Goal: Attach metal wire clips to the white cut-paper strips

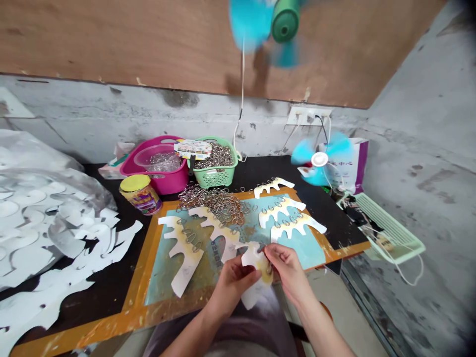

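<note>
My left hand is closed on a white cut-out piece with scalloped edges and a yellowish smear, held above the front edge of the work mat. At the upper edge of this piece, the fingers of my right hand are pinched together on what looks like a small metal ring, partly covered by the fingertips. Similar cut-outs with rings along them lie on the blue mat: a cut-out at left, another in the middle, and several at right. Behind them spreads a pile of metal rings.
A pink basket, a green basket of rings and a yellow-lidded tub stand behind. White cut-out sheets and a plastic bag fill the left. Fans spin at right and overhead. A green tray sits at right.
</note>
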Available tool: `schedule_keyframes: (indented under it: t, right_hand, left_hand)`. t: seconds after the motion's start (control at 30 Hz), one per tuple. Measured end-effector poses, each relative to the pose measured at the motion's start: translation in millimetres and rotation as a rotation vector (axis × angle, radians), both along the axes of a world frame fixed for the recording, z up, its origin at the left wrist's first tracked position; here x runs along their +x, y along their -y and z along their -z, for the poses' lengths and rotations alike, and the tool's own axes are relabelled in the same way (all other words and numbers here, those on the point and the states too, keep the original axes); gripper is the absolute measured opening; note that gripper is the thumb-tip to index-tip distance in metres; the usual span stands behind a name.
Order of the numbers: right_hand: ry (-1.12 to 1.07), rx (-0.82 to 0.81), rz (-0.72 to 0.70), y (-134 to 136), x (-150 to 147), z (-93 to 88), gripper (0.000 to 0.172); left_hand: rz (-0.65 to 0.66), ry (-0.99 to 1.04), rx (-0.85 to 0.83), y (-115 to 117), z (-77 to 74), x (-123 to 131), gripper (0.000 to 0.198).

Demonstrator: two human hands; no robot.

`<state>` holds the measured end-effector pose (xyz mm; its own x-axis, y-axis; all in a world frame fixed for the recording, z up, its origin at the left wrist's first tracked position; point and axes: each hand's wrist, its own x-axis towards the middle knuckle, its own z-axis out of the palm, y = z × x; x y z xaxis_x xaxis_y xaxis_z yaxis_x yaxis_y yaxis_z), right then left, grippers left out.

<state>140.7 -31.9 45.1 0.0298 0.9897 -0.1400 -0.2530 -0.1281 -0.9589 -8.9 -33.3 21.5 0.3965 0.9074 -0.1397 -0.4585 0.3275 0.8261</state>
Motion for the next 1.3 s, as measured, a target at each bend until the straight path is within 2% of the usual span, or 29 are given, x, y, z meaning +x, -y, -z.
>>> schedule_keyframes:
  t: [0.17, 0.3, 0.43, 0.67, 0.8, 1.0, 1.07, 1.13, 1.23, 1.3]
  right_hand:
    - [-0.030, -0.029, -0.046, 2, 13, -2.8, 0.035]
    - [0.135, 0.095, 0.006, 3, 18, -2.0, 0.025]
    - [0.233, 0.177, 0.104, 3, 15, 5.7, 0.017]
    - [0.220, 0.173, 0.196, 3, 8, 15.1, 0.017]
    - [0.221, 0.176, 0.226, 3, 7, 15.5, 0.016]
    - [0.210, 0.200, 0.290, 5, 12, 7.5, 0.013]
    - [0.210, 0.200, 0.249, 6, 15, 2.8, 0.012]
    - [0.238, 0.217, 0.143, 8, 18, -1.7, 0.009]
    - [0.331, 0.305, -0.004, 9, 21, -7.0, 0.005]
    - [0.383, 0.342, -0.048, 10, 22, -8.9, 0.006]
  left_hand:
    - [-0.146, 0.020, -0.086, -2, 5.1, 2, 0.032]
    - [-0.213, 0.007, -0.125, -3, 8.5, 4, 0.032]
    - [-0.209, 0.034, -0.113, -1, 9.6, 6, 0.033]
    - [-0.164, -0.003, -0.061, 0, 2.7, 5, 0.035]
    - [-0.140, 0.008, -0.049, -1, -0.8, 5, 0.038]
    - [-0.208, -0.059, -0.076, 0, 4.3, 5, 0.035]
    - [-0.231, -0.081, -0.093, 1, 5.7, 5, 0.035]
    - [-0.243, -0.113, -0.099, 1, 6.1, 5, 0.034]
    - [-0.245, -0.151, -0.104, 2, 5.1, 6, 0.036]
    - [-0.249, -0.149, -0.111, 2, 3.6, 7, 0.038]
